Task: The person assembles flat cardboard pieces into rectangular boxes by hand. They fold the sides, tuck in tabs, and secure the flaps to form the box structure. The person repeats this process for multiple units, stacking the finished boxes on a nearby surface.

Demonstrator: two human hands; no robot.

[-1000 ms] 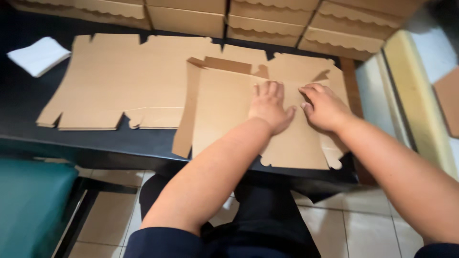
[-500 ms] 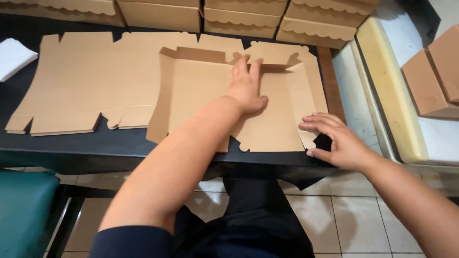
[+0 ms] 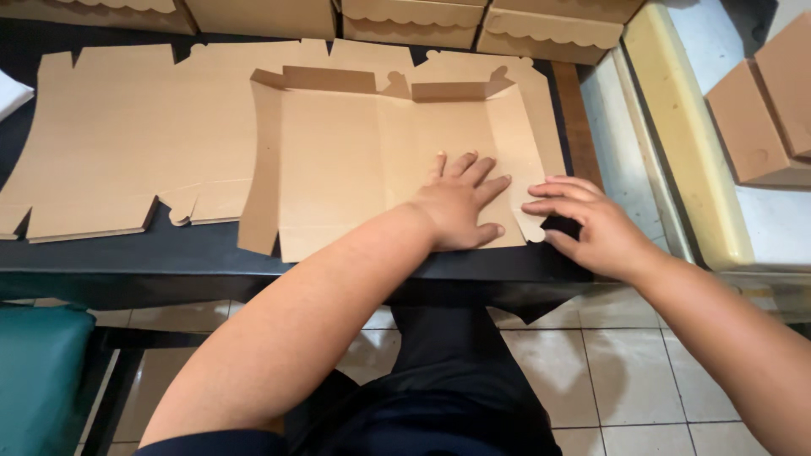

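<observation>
A brown cardboard box blank (image 3: pixel 338 160) lies on the black table (image 3: pixel 211 262), its left and far flaps partly raised. My left hand (image 3: pixel 460 207) presses flat on its near right panel, fingers spread. My right hand (image 3: pixel 587 224) touches the blank's right flap (image 3: pixel 528 160) at its near corner, fingers extended, at the table's front right edge. Under and to the left of the blank lies a stack of flat cardboard blanks (image 3: pixel 127 143).
Folded brown boxes (image 3: pixel 405 17) with scalloped edges line the table's far side. More brown boxes (image 3: pixel 764 101) rest on a pale surface at right. A green seat (image 3: pixel 38 371) is at lower left. Tiled floor lies below; a white item shows at the left edge (image 3: pixel 8 89).
My left hand slid nearer along the blank to its near right panel. My right hand moved up from the table edge to the right flap's corner. The view has shifted closer.
</observation>
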